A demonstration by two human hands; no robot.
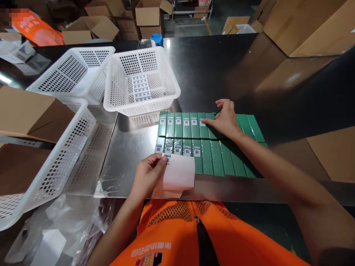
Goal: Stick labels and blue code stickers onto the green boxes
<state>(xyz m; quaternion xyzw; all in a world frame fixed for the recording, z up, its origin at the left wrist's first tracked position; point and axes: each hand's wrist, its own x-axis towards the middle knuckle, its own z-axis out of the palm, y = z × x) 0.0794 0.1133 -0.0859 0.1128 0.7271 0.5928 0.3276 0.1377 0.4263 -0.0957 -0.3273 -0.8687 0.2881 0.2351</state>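
Two rows of slim green boxes (219, 157) lie side by side on the metal table (124, 147). Several at the left carry small white-and-blue labels (178, 120). My right hand (223, 118) rests flat on the upper row, fingertips pressing on a box near the last label. My left hand (148, 175) holds a white label backing sheet (179, 177) at the near edge of the table, just below the lower row. One label still sits at the sheet's top corner by my thumb.
A white perforated basket (116, 79) behind the boxes holds a sheet of labels (141, 87). Two more white baskets (69, 72) stand at the left. Cardboard boxes (305, 26) surround the table; crumpled clear plastic (63, 221) lies at lower left.
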